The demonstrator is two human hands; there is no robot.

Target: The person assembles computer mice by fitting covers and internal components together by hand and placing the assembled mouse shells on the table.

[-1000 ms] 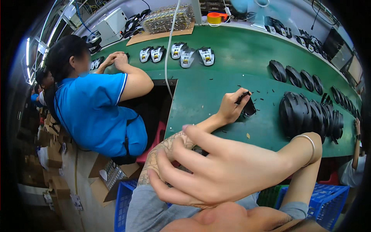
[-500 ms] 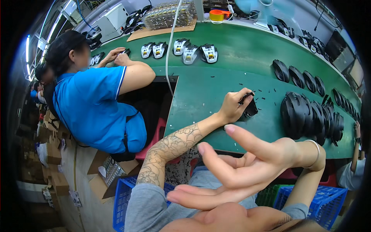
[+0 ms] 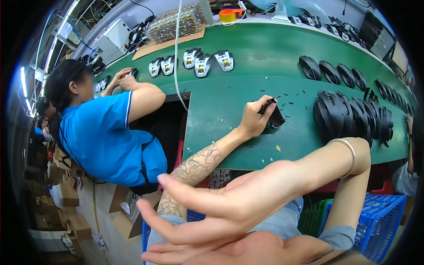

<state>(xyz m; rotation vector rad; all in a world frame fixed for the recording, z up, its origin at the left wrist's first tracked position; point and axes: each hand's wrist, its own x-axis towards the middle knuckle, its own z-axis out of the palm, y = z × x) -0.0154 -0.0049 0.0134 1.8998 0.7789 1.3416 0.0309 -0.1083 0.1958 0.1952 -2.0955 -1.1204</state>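
Observation:
My left hand (image 3: 253, 118) grips a black plastic shell (image 3: 276, 120) over the green table (image 3: 216, 112). The fingers close round its upper edge, and its lower part shows below them. Small black plastic scraps (image 3: 290, 103) lie scattered just beyond it. Close to the camera, my right hand (image 3: 225, 201) is raised, its fingers stretched out and apart with nothing in them. A bracelet circles that wrist. To the right of the held shell stands a row of stacked black shells (image 3: 333, 117), tightly nested together.
Several curved black mouse covers (image 3: 329, 72) line the table's far right. White-and-black mouse bodies (image 3: 202, 65) stand at the back, behind a hanging white cable (image 3: 176, 48). A co-worker in a blue shirt (image 3: 99, 128) sits at left. A blue crate (image 3: 380, 221) is low at right.
My right hand has swung left and lower in the picture, its fingers still spread. The table scene has shifted left and slightly up. My left hand keeps its grip on the shell.

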